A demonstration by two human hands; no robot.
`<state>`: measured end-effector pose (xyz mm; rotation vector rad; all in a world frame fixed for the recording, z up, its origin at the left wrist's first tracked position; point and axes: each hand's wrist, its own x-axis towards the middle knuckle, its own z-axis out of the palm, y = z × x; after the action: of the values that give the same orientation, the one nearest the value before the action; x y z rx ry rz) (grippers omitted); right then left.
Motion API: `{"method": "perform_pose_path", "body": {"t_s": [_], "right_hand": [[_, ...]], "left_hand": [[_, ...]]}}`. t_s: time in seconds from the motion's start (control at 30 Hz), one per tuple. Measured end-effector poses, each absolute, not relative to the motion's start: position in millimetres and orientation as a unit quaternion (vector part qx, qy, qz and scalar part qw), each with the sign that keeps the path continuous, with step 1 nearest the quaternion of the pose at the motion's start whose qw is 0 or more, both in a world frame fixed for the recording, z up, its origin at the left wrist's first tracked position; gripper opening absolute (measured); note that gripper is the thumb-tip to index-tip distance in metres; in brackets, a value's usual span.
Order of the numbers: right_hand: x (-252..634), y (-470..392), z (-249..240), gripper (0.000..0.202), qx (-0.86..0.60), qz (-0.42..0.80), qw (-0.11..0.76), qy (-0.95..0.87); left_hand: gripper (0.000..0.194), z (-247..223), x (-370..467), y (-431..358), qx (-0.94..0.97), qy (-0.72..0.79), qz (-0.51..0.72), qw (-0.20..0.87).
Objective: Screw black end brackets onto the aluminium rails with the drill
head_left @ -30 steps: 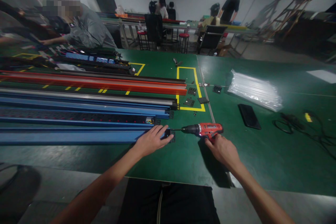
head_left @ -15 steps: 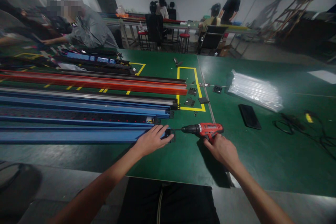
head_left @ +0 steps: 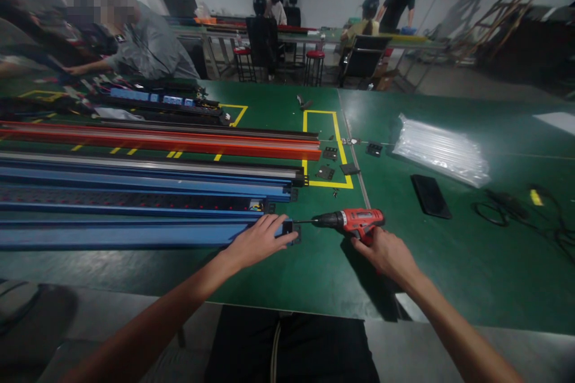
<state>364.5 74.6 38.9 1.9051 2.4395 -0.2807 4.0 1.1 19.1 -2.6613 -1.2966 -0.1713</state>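
Along the near side of the table lies a long blue rail (head_left: 135,236) with a black end cap (head_left: 296,233) at its right end. My left hand (head_left: 258,239) lies over that end, fingers across the top and thumb against the cap, holding it. A red and black cordless drill (head_left: 359,218) is gripped by its handle in my right hand (head_left: 389,251). The drill lies level, its long thin bit (head_left: 305,221) pointing left with the tip at the end cap. My fingers hide part of the joint between cap and rail.
Behind are more blue rails (head_left: 224,183) and orange rails (head_left: 269,151). Loose black end caps (head_left: 326,172) lie by the yellow tape. To the right are a black phone-like slab (head_left: 430,196), a bag of clear tubes (head_left: 440,149) and cables (head_left: 507,206). A co-worker (head_left: 153,42) sits at far left.
The view has shifted slightly. Both hands keep their hold, and the drill and blue rail stay almost where they were, with the bit still at the end cap.
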Motion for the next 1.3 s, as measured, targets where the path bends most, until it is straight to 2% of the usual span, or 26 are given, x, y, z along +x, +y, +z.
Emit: {"method": "perform_pose_path", "body": {"t_s": [0.37, 0.77, 1.03, 1.3], "right_hand": [[363.8, 80.8, 39.0, 0.060, 0.604, -0.037, 0.009, 0.796], [356.2, 83.7, 56.3, 0.058, 0.590, -0.054, 0.067, 0.803], [359.4, 79.1, 45.0, 0.052, 0.588, -0.047, 0.035, 0.806], [359.5, 73.6, 37.9, 0.053, 0.605, -0.043, 0.067, 0.792]], "left_hand": [[0.046, 16.5, 3.2, -2.7, -0.891, -0.445, -0.051, 0.079], [0.043, 16.8, 1.7, -1.6, -0.896, -0.434, -0.055, 0.079], [0.041, 19.3, 3.1, -1.2, -0.894, -0.438, -0.051, 0.073], [0.040, 19.1, 2.9, -0.9, -0.894, -0.441, -0.051, 0.064]]}}
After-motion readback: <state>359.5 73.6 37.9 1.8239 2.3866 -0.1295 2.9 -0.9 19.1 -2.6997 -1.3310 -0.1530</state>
